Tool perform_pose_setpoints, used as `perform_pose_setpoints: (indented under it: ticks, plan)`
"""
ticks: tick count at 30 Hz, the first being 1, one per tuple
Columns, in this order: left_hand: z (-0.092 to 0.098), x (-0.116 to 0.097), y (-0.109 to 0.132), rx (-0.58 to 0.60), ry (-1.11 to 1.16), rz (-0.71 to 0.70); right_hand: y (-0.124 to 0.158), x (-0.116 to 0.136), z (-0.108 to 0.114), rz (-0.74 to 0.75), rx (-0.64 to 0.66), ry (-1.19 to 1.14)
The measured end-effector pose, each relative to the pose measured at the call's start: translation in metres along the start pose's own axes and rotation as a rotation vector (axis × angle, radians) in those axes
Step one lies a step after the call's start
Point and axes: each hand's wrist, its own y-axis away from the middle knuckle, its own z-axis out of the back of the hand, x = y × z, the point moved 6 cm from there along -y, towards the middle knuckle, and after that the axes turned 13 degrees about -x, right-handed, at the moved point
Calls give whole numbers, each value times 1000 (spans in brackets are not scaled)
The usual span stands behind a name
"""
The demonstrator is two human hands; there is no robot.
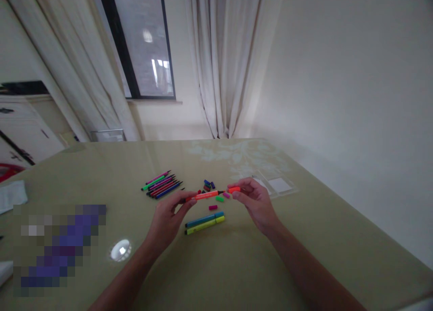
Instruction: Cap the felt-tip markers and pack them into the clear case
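Note:
Between finger and thumb, my left hand (171,216) holds an orange-red marker (207,195), its dark tip pointing right. My right hand (255,203) pinches a matching orange-red cap (234,190), a small gap away from that tip. Beneath and behind the marker lie several loose caps, among them a green cap (219,199), a dark pink cap (213,208) and a blue cap (207,183). Closer to me, a blue marker (204,219) and a yellow-green marker (204,225) rest side by side with their caps on. Left of the caps, several uncapped markers (164,185) lie in a row.
A clear plastic sleeve (280,185) lies flat on the table (237,270) beyond my right hand. On the left are a blurred-out purple-blue item (67,243) and a pale cloth or paper (12,197). A wall (355,121) runs along the right edge.

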Motion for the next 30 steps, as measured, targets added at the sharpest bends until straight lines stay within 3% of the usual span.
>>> perform_pose_setpoints:
  ticks: [11,21,30]
  plan:
    - [-2,-11,1,16,-24,-47,4,-2,-7,-38,10,28]
    - [3,-35,4,-30,-2,-180,11,13,-5,68,15,162]
    - [5,-37,8,-66,-8,-232,15,12,-4,83,11,159]
